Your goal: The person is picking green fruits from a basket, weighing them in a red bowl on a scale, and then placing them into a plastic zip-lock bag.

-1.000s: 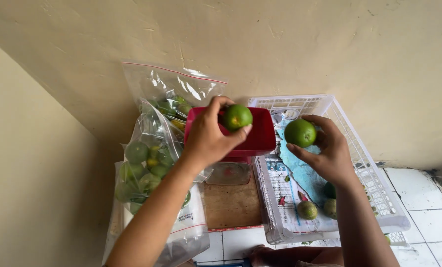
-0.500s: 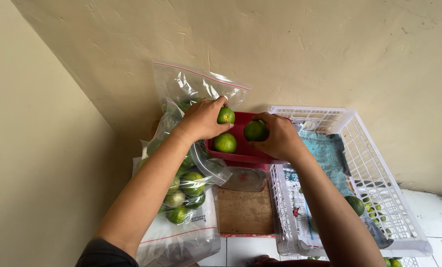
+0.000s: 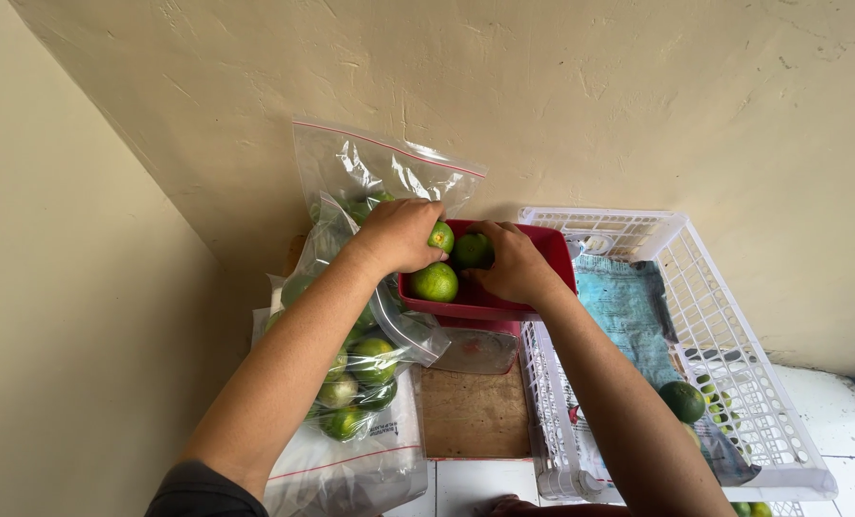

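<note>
Both hands were down at the red tray (image 3: 533, 308), which sat raised above a small scale (image 3: 478, 350) against the wall. The left hand (image 3: 401, 235) came in over the tray's left rim, its fingers curled around a green lime (image 3: 441, 236) that showed only partly past the knuckles. The right hand (image 3: 516, 262) lay in the middle of the tray with its fingers closed over a second lime (image 3: 472, 250) — held from above, thumb side toward the left hand. A third lime (image 3: 434, 282) rested loose in the tray's near-left corner, just below the left hand and touching neither hand as far as I could see.

To the left of the tray stood clear plastic zip bags (image 3: 360, 287), one upright against the wall and another lower down — both holding more green limes. A brown board (image 3: 473, 414) lay under the scale. On the right sat a white plastic crate (image 3: 734, 364), lined with printed paper, with a single lime (image 3: 683, 401) near its right wall and a few smaller ones beyond it.
</note>
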